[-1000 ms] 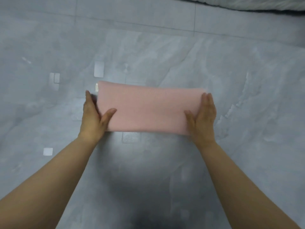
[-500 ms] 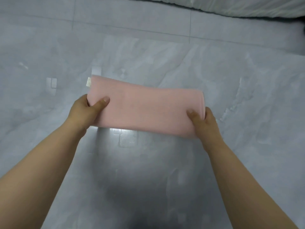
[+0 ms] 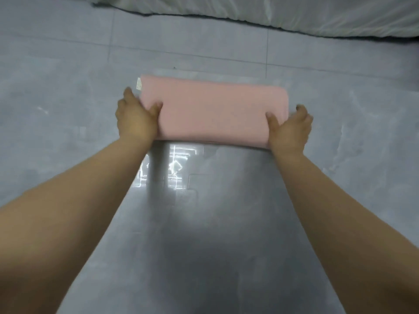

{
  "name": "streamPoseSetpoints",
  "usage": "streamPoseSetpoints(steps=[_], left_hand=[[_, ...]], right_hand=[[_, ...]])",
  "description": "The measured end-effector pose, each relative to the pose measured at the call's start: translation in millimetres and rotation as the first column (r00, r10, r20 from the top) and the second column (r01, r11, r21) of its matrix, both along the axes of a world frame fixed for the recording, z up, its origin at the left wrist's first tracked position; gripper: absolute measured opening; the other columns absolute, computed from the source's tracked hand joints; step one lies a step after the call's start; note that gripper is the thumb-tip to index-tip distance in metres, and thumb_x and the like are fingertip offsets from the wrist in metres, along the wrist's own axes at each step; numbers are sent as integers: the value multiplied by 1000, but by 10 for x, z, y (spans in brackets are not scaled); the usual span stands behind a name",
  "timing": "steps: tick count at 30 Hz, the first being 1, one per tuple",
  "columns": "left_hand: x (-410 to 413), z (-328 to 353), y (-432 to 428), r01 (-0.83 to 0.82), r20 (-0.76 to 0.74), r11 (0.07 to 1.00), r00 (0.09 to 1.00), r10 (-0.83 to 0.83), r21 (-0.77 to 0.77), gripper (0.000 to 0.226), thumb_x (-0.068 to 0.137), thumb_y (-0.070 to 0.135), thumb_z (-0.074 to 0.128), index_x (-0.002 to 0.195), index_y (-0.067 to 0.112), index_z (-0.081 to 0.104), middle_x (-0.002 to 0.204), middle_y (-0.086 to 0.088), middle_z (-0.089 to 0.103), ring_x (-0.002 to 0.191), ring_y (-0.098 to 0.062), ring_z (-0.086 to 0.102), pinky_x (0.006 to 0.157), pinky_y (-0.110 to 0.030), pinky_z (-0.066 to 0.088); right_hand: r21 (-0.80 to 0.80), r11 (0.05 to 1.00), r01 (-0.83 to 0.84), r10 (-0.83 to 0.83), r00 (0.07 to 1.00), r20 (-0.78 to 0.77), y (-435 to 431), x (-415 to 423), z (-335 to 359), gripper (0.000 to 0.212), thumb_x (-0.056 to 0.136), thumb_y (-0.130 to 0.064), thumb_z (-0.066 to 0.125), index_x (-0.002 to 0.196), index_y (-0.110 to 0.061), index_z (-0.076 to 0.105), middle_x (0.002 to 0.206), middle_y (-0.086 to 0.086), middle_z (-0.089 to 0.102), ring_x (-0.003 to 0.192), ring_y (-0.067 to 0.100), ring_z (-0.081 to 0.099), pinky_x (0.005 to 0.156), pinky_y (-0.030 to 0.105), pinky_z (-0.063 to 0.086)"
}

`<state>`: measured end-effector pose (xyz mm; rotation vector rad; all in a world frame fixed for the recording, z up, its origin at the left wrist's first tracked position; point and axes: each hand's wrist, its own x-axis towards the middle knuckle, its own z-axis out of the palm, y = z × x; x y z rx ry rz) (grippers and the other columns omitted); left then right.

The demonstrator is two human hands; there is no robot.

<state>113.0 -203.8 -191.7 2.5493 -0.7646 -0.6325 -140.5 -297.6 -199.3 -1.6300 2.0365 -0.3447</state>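
Note:
A folded pink towel [image 3: 213,112], a long rectangle with a small white tag at its far left corner, is held out in front of me over the grey tiled floor. My left hand [image 3: 135,120] grips its left end, thumb on top and fingers underneath. My right hand [image 3: 290,129] grips its right end the same way, with its fingers curled round the edge. Both arms are stretched forward.
Glossy grey marble-look floor tiles [image 3: 204,223] fill the view, with bright light reflections just below the towel. A white bedding or cushion edge [image 3: 272,14] runs along the top of the view, beyond the towel.
Both hands went from lying flat on the towel's ends to gripping them. The towel has been lifted and carried forward, toward the white bedding.

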Motion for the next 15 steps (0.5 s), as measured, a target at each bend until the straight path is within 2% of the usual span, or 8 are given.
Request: streamPoseSetpoints(steps=[2,3,5,8,11,15], left_hand=[[-166,13,62,256,236,966,938,-253,15,68,94,38,44,149,17,12,157,-15,17,145,-33,14,118,-44,7],[-252,4,91,392,285,919,878,-385,36,66,95,40,40,150,23,6,160,-10,7,147,-31,4,118,-46,-1],[-372,-45,145,543,229,832,800,-554,113,65,95,47,32,148,31,-2,161,-2,-5,147,-28,-9,116,-51,-9],[-348,-196,239,577,135,778,775,-618,248,70,91,59,25,146,36,-12,159,4,-16,146,-26,-17,115,-57,-8],[-302,-231,203,577,133,758,762,-634,306,73,89,62,24,145,37,-15,158,4,-19,146,-26,-19,115,-57,-10],[-331,-134,143,580,117,720,742,-660,382,71,91,61,24,145,37,-15,159,3,-18,146,-27,-15,114,-57,-10]], right_hand=[[-140,947,-289,258,944,-208,111,137,20,67,88,-40,50,143,-15,21,151,16,22,138,34,21,112,42,11],[-146,886,-441,395,880,-262,168,206,15,66,88,-45,44,144,-21,18,154,13,16,140,34,14,114,45,4],[-62,796,-603,562,772,-297,273,276,-56,69,83,-62,31,143,-35,11,157,6,7,142,35,4,112,52,-3],[52,775,-629,614,733,-294,363,174,-214,74,74,-72,17,141,-43,5,157,1,1,142,36,-3,111,57,-4],[86,771,-631,623,721,-303,311,136,-226,74,76,-74,25,140,-45,1,157,-1,-3,142,35,-7,111,56,-6],[219,744,-632,669,699,-253,274,177,-68,70,85,-64,33,140,-45,-5,156,-2,-13,142,32,-13,112,52,-9]])
